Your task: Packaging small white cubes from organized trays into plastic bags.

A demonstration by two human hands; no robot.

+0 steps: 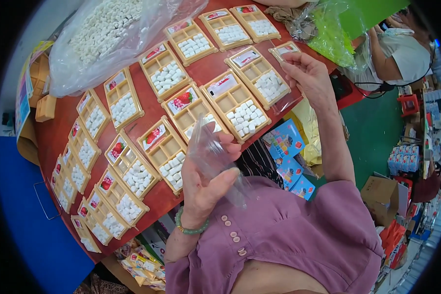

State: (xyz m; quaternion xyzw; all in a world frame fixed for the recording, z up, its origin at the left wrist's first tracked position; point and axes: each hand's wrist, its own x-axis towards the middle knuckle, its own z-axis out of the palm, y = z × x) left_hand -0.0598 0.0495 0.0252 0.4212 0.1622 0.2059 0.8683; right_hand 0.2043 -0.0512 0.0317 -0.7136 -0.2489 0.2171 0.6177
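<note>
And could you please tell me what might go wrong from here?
The clear plastic in the left hand hangs over a tray and could brush some of its white pieces out of place. Other trays stand along the near edge of the red table, so a nudge might tip one off. They also stand close together, so bumping one may shift its neighbours.

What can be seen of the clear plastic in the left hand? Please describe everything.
The clear plastic looks thin, colourless, shiny and creased; whether bags or sheets, I cannot tell. It slants across the left hand, under the thumb, its upper end before a tray, its lower end before the purple shirt.
</note>
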